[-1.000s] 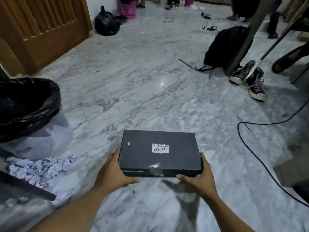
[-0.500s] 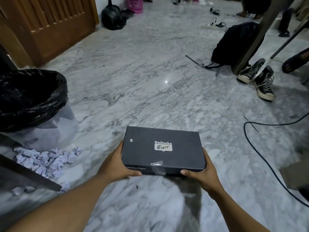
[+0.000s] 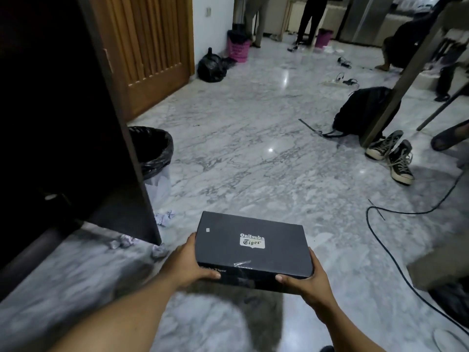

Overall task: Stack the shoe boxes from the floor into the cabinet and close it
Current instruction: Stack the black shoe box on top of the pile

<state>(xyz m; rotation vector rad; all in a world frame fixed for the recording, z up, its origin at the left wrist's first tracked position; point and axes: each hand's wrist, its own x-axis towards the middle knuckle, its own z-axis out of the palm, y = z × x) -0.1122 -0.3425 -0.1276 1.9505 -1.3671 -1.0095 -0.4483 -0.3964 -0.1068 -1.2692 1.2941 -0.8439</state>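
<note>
Far to the left of your left hand stands the dark cabinet (image 3: 63, 123). Its tall panel comes down to the floor (image 3: 241, 161) just left of that hand, and the inside is too dark to read. Beyond the panel's edge, up and left of your hand, a bin (image 3: 154, 148) lined with a black bag stands on the floor. Balls of crumpled paper (image 3: 165, 217) lie between the bin and your wrist.

Your left hand (image 3: 187, 262) grasps the left short end of the shoe box (image 3: 251, 245). The thumb is laid along the near long side and the fingers wrap the end, out of sight. The box is between your two hands, held up off the floor in front of you, with its shadow on the marble below it. It lies flat with the lid up. Its long axis runs from left to right across you, and the right end is swung a little nearer to you than the left. The near long side faces you, and the white logo on the lid reads the right way up from where you stand.

Your right hand (image 3: 304, 280) grasps the right short end in the same way, with the thumb on the near side.

To the right of that hand a black cable (image 3: 380, 237) loops over the floor. Further off, up and to the right, a pair of sneakers (image 3: 396, 158) lies beside a black backpack (image 3: 363, 110).
</note>
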